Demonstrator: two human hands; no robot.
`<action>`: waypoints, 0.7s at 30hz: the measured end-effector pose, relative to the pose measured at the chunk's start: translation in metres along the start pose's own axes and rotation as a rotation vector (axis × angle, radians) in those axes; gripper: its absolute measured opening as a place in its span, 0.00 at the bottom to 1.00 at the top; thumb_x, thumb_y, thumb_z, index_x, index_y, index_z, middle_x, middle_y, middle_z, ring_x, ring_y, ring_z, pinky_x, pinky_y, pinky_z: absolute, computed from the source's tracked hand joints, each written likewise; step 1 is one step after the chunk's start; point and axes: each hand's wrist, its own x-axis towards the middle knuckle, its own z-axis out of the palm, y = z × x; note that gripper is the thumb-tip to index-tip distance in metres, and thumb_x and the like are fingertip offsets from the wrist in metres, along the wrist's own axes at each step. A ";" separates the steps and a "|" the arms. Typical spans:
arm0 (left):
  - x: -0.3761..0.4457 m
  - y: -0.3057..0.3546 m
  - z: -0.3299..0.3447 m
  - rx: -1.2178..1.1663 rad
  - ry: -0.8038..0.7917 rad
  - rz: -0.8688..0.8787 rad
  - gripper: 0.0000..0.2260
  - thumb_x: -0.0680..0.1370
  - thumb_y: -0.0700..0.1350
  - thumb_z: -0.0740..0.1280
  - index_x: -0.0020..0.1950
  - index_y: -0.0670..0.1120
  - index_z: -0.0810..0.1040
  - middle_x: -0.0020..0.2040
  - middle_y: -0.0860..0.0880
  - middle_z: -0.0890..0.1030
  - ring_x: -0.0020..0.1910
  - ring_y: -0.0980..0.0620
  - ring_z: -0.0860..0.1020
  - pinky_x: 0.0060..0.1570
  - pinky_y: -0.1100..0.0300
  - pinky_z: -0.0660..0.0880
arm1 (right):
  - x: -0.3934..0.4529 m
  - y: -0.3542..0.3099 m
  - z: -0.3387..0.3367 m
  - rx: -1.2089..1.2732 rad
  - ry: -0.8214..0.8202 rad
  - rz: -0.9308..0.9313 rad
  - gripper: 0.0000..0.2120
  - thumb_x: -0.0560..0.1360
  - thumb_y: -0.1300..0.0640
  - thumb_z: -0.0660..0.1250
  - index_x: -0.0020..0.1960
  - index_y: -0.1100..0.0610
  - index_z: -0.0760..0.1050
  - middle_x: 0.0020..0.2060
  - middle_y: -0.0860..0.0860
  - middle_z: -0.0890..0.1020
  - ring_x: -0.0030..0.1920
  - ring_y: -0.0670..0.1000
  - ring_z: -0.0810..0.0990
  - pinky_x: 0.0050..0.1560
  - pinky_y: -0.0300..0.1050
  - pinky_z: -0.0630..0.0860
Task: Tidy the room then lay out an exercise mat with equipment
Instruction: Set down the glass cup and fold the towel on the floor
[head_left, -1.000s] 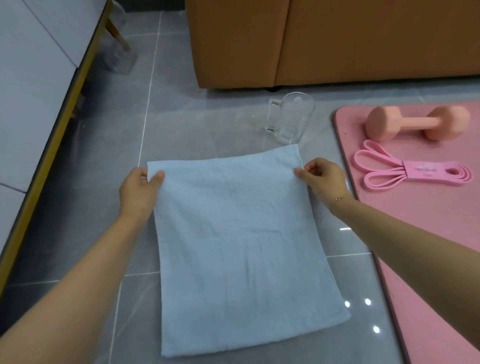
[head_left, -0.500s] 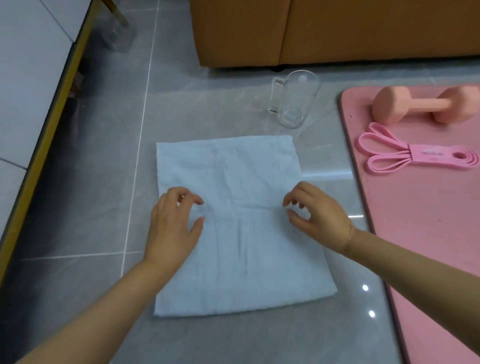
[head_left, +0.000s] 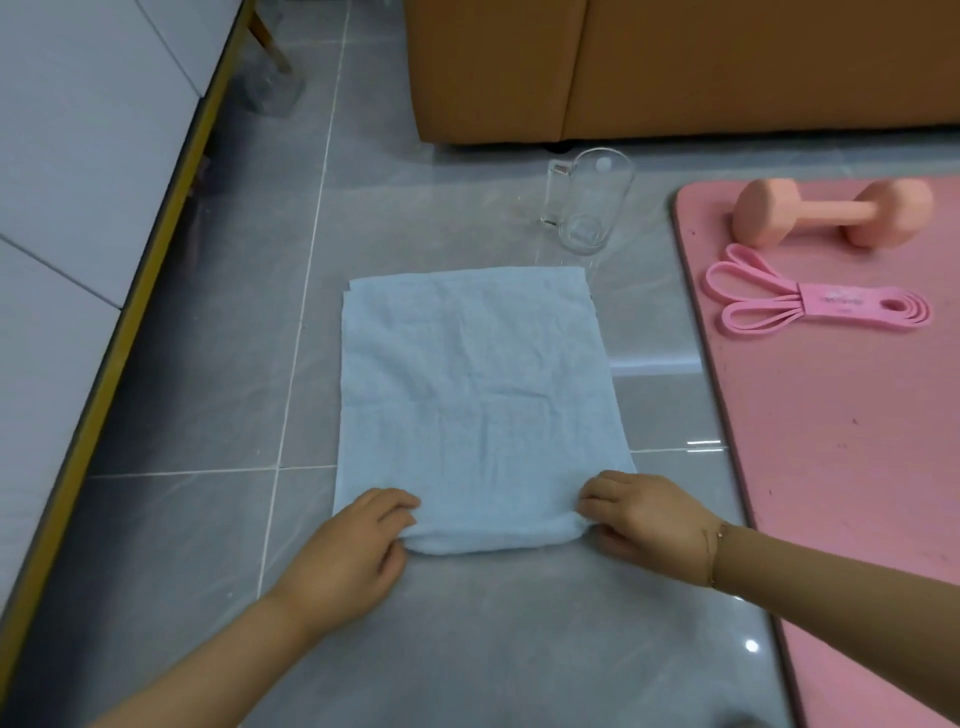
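A light blue towel (head_left: 478, 384) lies folded flat on the grey tiled floor. My left hand (head_left: 348, 556) grips its near left corner, and my right hand (head_left: 644, 514) grips its near right corner; the near edge is lifted a little between them. To the right lies a pink exercise mat (head_left: 841, 467). A pink dumbbell (head_left: 831, 210) rests at the mat's far end, with a bundle of pink resistance bands (head_left: 815, 306) just in front of it.
A clear glass mug (head_left: 589, 205) stands on the floor beyond the towel's far right corner. An orange-brown sofa (head_left: 623, 67) lines the back. A white table with a yellow edge (head_left: 150, 270) runs along the left.
Both hands let go of the towel's far corners, slid toward me across it, and now grip its near corners.
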 end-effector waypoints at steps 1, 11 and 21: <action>0.002 0.001 -0.005 -0.031 -0.039 -0.041 0.12 0.71 0.47 0.57 0.44 0.46 0.79 0.46 0.52 0.79 0.47 0.56 0.76 0.47 0.65 0.71 | 0.003 0.000 -0.007 0.089 -0.050 0.102 0.09 0.67 0.50 0.60 0.38 0.54 0.75 0.38 0.48 0.79 0.38 0.51 0.78 0.33 0.41 0.73; 0.024 -0.001 -0.082 -0.845 -0.675 -0.475 0.19 0.67 0.50 0.70 0.46 0.34 0.79 0.40 0.46 0.79 0.41 0.52 0.77 0.42 0.60 0.72 | 0.029 0.017 -0.097 0.961 -0.535 0.472 0.04 0.65 0.60 0.66 0.35 0.57 0.80 0.29 0.43 0.79 0.31 0.40 0.75 0.34 0.32 0.71; 0.098 -0.054 -0.082 -0.616 0.105 -0.687 0.05 0.77 0.42 0.68 0.42 0.43 0.81 0.43 0.47 0.80 0.43 0.54 0.77 0.43 0.65 0.72 | 0.120 0.073 -0.096 0.616 -0.020 0.547 0.07 0.73 0.65 0.67 0.48 0.58 0.81 0.41 0.51 0.80 0.42 0.47 0.76 0.43 0.37 0.72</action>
